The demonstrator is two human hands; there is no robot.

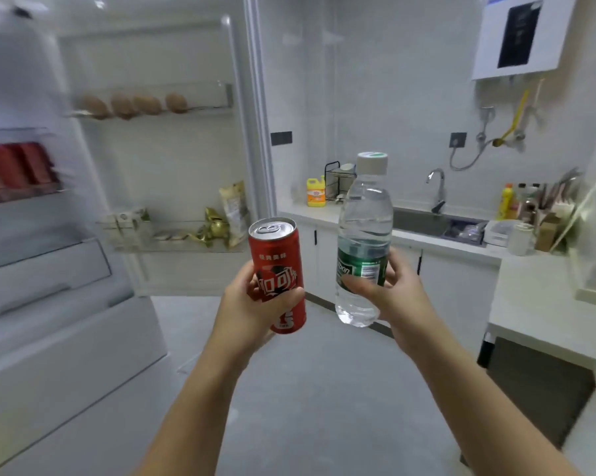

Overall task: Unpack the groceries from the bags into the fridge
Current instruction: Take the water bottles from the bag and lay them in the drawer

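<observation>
1. Left hand (252,304) grips a red can (279,269), upright, held up in mid-air.
2. Right hand (396,293) grips a water bottle (365,235) just beside it.
3. Fridge (49,269) stands open at left.

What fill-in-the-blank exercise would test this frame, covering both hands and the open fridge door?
1. The left hand grips a red aluminium soda can; the right hand grips a clear plastic water bottle with a ____ label.
2. The upper shelf of the open white fridge door holds a row of brown ____.
3. The yellow plastic detergent bottle stands on the white counter, to the ____ of the steel sink.
Missing words: green; eggs; left.
</observation>
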